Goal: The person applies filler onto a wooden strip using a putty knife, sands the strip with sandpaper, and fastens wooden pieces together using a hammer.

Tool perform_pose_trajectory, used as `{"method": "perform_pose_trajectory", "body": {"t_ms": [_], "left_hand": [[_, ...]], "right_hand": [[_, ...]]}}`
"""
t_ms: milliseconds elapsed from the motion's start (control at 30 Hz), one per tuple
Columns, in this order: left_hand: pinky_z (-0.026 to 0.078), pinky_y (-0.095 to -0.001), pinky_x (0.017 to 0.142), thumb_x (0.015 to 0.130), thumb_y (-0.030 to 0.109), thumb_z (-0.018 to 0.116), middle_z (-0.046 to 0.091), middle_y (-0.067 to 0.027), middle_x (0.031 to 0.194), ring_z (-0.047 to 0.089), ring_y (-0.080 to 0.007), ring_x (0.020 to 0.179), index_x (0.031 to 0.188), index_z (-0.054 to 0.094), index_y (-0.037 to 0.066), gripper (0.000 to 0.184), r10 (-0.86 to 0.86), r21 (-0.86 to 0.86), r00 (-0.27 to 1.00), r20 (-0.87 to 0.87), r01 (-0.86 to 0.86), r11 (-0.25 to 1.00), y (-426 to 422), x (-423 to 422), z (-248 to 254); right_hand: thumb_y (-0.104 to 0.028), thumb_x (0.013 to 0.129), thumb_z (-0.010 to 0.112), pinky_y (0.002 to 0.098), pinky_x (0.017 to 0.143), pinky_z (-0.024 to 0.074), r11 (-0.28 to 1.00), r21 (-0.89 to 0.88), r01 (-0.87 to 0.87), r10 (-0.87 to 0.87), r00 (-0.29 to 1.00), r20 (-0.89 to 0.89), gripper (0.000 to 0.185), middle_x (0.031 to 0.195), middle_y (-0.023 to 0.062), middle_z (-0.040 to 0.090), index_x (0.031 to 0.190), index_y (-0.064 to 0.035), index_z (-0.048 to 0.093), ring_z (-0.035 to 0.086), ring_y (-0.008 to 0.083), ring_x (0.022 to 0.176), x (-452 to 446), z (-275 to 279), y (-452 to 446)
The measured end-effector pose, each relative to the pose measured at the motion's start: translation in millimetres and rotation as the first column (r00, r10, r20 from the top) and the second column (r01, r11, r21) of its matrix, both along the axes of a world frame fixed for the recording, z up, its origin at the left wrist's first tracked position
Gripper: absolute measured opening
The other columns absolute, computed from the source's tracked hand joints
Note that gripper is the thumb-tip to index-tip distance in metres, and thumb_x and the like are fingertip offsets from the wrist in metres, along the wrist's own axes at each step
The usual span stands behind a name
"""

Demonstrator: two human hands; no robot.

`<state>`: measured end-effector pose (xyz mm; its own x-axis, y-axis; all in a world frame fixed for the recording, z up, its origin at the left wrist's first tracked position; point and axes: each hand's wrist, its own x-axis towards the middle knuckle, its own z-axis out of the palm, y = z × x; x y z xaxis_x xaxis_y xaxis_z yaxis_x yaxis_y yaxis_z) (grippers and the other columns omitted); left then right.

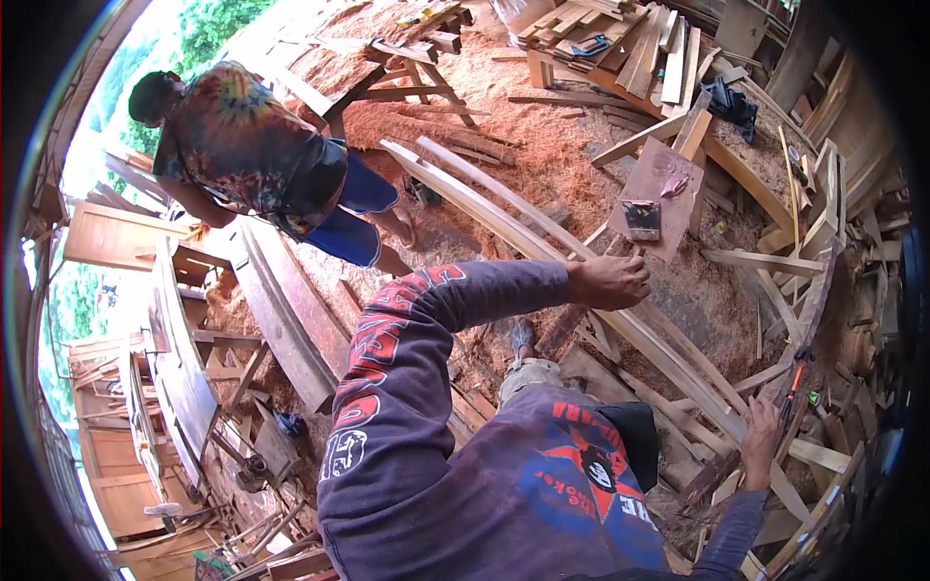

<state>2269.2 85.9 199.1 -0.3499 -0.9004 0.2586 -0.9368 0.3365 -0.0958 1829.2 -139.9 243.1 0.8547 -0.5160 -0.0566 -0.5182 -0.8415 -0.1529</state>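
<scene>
My left hand (608, 282) is stretched out over long pale wood strips (484, 208), its fingers curled together; what they hold, if anything, is too small to make out. Just beyond it, a dark square container (641, 221) stands on a reddish board (668, 169), beside a small pinkish lump (674, 186). At the lower right, my right hand (762, 434) rests by the near end of the strips, with its fingers extended. An orange-and-black tool (796, 374) lies to the right of that hand.
A person in a tie-dye shirt (247, 145) stands at the upper left, bent over curved boards (281, 310). Stacked planks (668, 58) fill the upper right. Wood shavings (387, 126) cover the ground. Wooden frames (823, 223) and offcuts crowd the right side.
</scene>
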Motion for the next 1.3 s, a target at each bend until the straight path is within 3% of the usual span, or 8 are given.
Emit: {"method": "perform_pose_trajectory", "body": {"t_ms": [333, 1000, 1067, 1133, 1167, 1233, 1267, 1300], "left_hand": [[0.052, -0.0375, 0.082, 0.089, 0.021, 0.060, 0.060, -0.0134, 0.099, 0.058, -0.0270, 0.095, 0.101, 0.062, -0.001, 0.025, 0.008, 0.063, 1.000, -0.026, -0.006, 0.998, 2.5, 8.7, -9.9], [0.052, -0.0423, 0.086, 0.090, 0.021, 0.057, 0.062, -0.0178, 0.106, 0.060, -0.0311, 0.101, 0.099, 0.064, -0.002, 0.025, 0.061, 0.087, 0.978, -0.200, -0.045, 0.995, 7.1, 14.3, -26.3], [0.050, -0.0437, 0.091, 0.089, 0.018, 0.056, 0.062, -0.0158, 0.109, 0.058, -0.0309, 0.106, 0.098, 0.068, 0.001, 0.022, -0.067, 0.027, 0.996, 0.057, 0.066, 0.997, 9.4, 19.2, -18.2], [0.049, -0.0456, 0.092, 0.086, 0.012, 0.059, 0.061, -0.0123, 0.112, 0.057, -0.0319, 0.107, 0.101, 0.071, 0.007, 0.019, 0.119, 0.344, 0.935, -0.335, 0.004, 0.939, 16.5, 20.7, -16.4], [0.050, -0.0449, 0.089, 0.086, 0.010, 0.061, 0.058, -0.0157, 0.120, 0.058, -0.0334, 0.105, 0.105, 0.071, 0.005, 0.023, 0.042, 0.238, 0.891, -0.453, 0.075, 0.968, 10.8, 27.3, -46.4], [0.051, -0.0473, 0.091, 0.084, 0.013, 0.064, 0.057, -0.0178, 0.122, 0.058, -0.0359, 0.111, 0.109, 0.072, 0.005, 0.027, 0.050, 0.318, 0.904, -0.425, 0.098, 0.943, 4.7, 30.7, -42.9], [0.051, -0.0467, 0.092, 0.082, 0.010, 0.065, 0.058, -0.0184, 0.118, 0.056, -0.0375, 0.115, 0.111, 0.069, 0.004, 0.030, -0.091, 0.122, 0.962, -0.257, 0.126, 0.984, 2.2, 31.1, -52.1], [0.052, -0.0465, 0.090, 0.080, 0.005, 0.064, 0.058, -0.0193, 0.113, 0.055, -0.0391, 0.114, 0.110, 0.064, 0.002, 0.030, -0.124, 0.201, 0.958, -0.258, 0.179, 0.963, 1.9, 35.8, -49.1]], "right_hand": [[0.001, 0.087, 0.060, 0.0460, 0.088, 0.0440, 1.000, 0.000, 0.029, -0.028, 0.995, 0.099, 0.035, 0.098, 0.0154, 0.059, 0.121, -0.0022, 0.067, 0.055, 0.0351, 0.100, 4.0, -7.4, 0.2], [-0.002, 0.092, 0.057, 0.0483, 0.089, 0.0459, 0.986, -0.018, 0.164, -0.161, 0.982, 0.097, 0.029, 0.105, 0.0205, 0.062, 0.118, 0.0010, 0.067, 0.058, 0.0402, 0.103, 11.1, -29.1, -15.0], [-0.005, 0.093, 0.057, 0.0479, 0.090, 0.0468, 0.982, 0.009, 0.186, -0.186, 0.971, 0.152, 0.025, 0.105, 0.0208, 0.065, 0.115, -0.0024, 0.070, 0.060, 0.0406, 0.101, 9.8, -45.4, -18.5], [-0.003, 0.088, 0.059, 0.0452, 0.089, 0.0497, 0.966, 0.163, 0.201, -0.238, 0.936, 0.259, 0.025, 0.103, 0.0191, 0.068, 0.109, -0.0040, 0.073, 0.063, 0.0389, 0.099, 17.6, -64.7, -20.0], [-0.003, 0.083, 0.062, 0.0436, 0.088, 0.0512, 0.995, 0.019, 0.097, -0.098, 0.947, 0.306, 0.026, 0.105, 0.0187, 0.069, 0.106, -0.0024, 0.073, 0.064, 0.0373, 0.099, 9.6, -79.9, -22.4], [-0.001, 0.087, 0.054, 0.0421, 0.087, 0.0494, 0.996, -0.086, 0.026, 0.001, 0.953, 0.304, 0.024, 0.098, 0.0174, 0.068, 0.103, -0.0011, 0.073, 0.063, 0.0369, 0.093, 4.6, -92.9, -24.4], [-0.004, 0.087, 0.057, 0.0432, 0.086, 0.0501, 0.936, 0.150, 0.317, -0.347, 0.903, 0.253, 0.021, 0.093, 0.0167, 0.069, 0.101, -0.0020, 0.073, 0.065, 0.0359, 0.090, 21.6, -60.6, -4.3], [-0.010, 0.086, 0.063, 0.0440, 0.086, 0.0506, 0.932, 0.211, 0.295, -0.339, 0.915, 0.218, 0.018, 0.092, 0.0164, 0.070, 0.099, -0.0018, 0.073, 0.066, 0.0354, 0.089, 14.9, -75.0, -13.8]]}}
